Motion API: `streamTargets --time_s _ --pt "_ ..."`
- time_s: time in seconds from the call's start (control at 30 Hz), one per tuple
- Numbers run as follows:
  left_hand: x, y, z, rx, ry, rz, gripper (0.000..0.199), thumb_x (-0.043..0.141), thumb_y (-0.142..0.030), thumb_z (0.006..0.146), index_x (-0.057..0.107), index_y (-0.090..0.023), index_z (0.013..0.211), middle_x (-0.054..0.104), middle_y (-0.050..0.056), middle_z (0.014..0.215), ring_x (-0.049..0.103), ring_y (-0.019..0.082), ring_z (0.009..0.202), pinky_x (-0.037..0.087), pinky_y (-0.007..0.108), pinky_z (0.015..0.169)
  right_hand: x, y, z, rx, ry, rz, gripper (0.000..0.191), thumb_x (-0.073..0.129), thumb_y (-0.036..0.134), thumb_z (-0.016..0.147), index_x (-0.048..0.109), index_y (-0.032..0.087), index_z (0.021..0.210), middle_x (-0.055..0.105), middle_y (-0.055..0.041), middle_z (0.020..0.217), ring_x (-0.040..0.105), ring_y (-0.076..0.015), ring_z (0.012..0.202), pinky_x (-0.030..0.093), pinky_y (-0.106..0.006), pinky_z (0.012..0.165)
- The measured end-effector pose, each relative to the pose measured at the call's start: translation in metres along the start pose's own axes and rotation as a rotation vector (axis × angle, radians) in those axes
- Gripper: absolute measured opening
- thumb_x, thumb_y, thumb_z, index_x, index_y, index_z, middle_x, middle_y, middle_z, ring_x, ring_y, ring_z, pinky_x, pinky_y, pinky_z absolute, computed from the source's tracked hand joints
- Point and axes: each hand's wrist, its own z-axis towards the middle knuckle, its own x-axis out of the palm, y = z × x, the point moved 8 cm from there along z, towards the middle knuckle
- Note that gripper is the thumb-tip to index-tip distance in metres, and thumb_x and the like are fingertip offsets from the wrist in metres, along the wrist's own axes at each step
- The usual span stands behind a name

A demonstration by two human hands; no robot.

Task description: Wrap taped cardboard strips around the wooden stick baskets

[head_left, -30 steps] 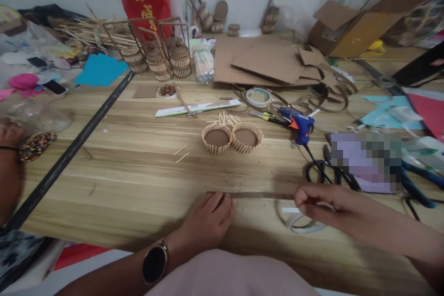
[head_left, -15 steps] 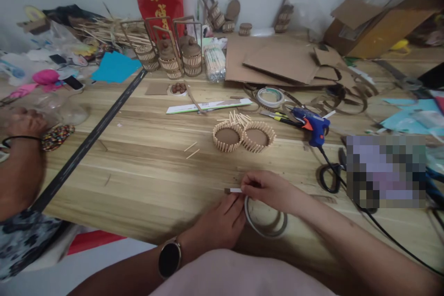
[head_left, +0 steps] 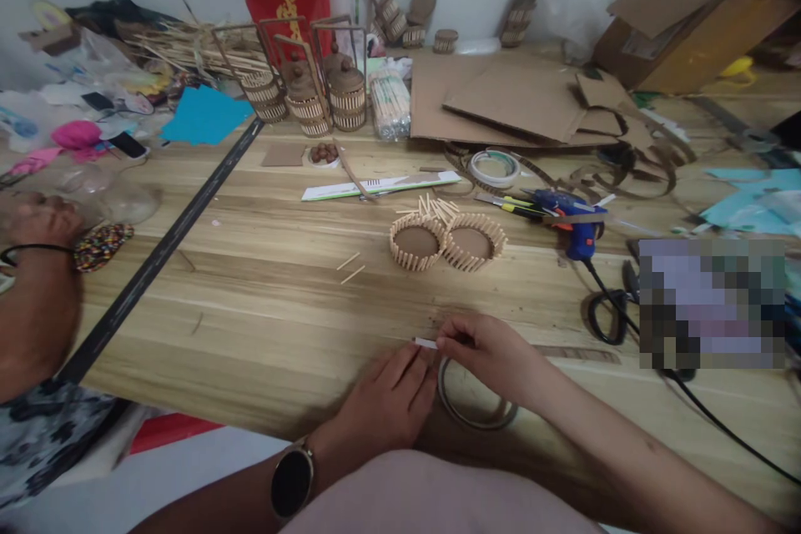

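Near the table's front edge, my right hand point(head_left: 479, 350) is closed in a pinch on a short white strip of tape point(head_left: 426, 343). My left hand point(head_left: 391, 392) lies beside it, its fingers together and the tips at the strip's left end; the thumb is hidden. A tape roll point(head_left: 479, 421) lies flat below my right hand, partly covered by it. From behind my right wrist a flat brown strip point(head_left: 581, 354) runs to the right along the table. Farther back stand two round cardboard bases ringed with short sticks, a left one point(head_left: 416, 244) and a right one point(head_left: 474, 244).
Loose sticks point(head_left: 431, 207) lie behind the rings. A blue glue gun point(head_left: 581, 242) with a black cord is to the right, a thin brown strip across it. Cardboard sheets point(head_left: 513, 100) and small stick baskets point(head_left: 309, 104) stand behind. Another person's hand point(head_left: 47, 221) rests at left.
The view has shifted slightly. The brown end at the white tape's left no longer shows. More brown strip shows right of my right wrist, and a thin brown strip now crosses the glue gun.
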Motion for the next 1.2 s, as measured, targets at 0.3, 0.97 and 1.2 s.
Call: streamTargets --time_s 0.3,0.97,1.2 --pt "-0.004 0.001 -0.002 -0.002 -0.03 0.002 0.03 0.045 -0.021 0.1 0.061 -0.009 0.121 0.067 0.014 0.124 0.06 0.024 0.117 0.048 0.033 0.092 -0.001 0.004 0.005 0.027 0.025 -0.121 0.021 0.052 0.016 0.085 0.062 0.018 0.067 0.062 -0.0005 0.065 0.053 -0.0141 0.063 0.034 -0.025 0.058" --pt "0.0 0.0 -0.005 0.034 0.033 0.022 0.033 0.045 -0.023 0.099 0.059 -0.009 0.127 0.063 0.017 0.13 0.059 0.025 0.118 0.051 0.034 0.091 0.003 0.006 0.007 0.081 -0.002 -0.233 0.022 0.05 0.016 0.086 0.065 0.018 0.069 0.07 -0.0054 0.072 0.056 -0.0161 0.065 0.031 -0.027 0.059" --pt "-0.005 0.003 -0.004 -0.001 -0.021 -0.026 0.029 0.044 -0.02 0.099 0.062 -0.009 0.118 0.066 0.018 0.123 0.062 0.026 0.113 0.053 0.033 0.086 0.003 0.007 0.006 0.089 -0.013 -0.257 0.022 0.049 0.017 0.086 0.063 0.018 0.069 0.068 -0.0045 0.071 0.056 -0.0157 0.066 0.031 -0.025 0.058"
